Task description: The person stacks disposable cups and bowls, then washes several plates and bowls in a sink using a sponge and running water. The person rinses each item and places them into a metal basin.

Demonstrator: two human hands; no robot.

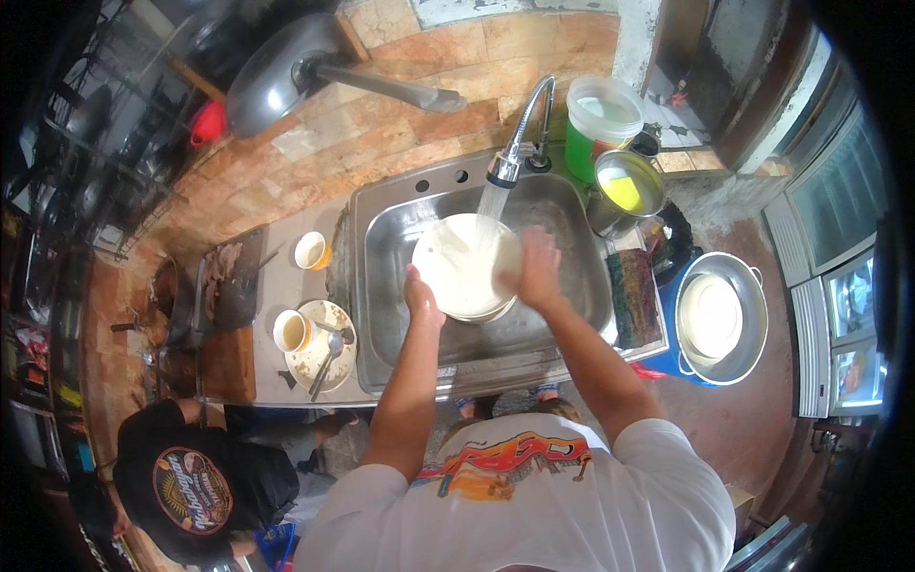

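Over the stainless steel sink [386,336], my left hand [424,299] grips the left rim of a small stack of white plates [461,268]. Water runs from the flexible-neck faucet [505,170] onto the top plate. My right hand [539,268] is at the stack's right edge, blurred by motion, its fingers partly over the plate; its grip is unclear. Left of the sink, a soiled plate [325,372] bears spoons [330,357] and food scraps. An orange-and-white cup [293,331] stands against that plate, and another cup [312,251] stands farther back.
A green-filled plastic tub [587,146] and a metal pot [613,220] with a yellow sponge [624,193] stand right of the faucet. Farther right, a metal basin [749,336] holds white dishes [711,318]. A person in a black shirt [250,493] is at lower left.
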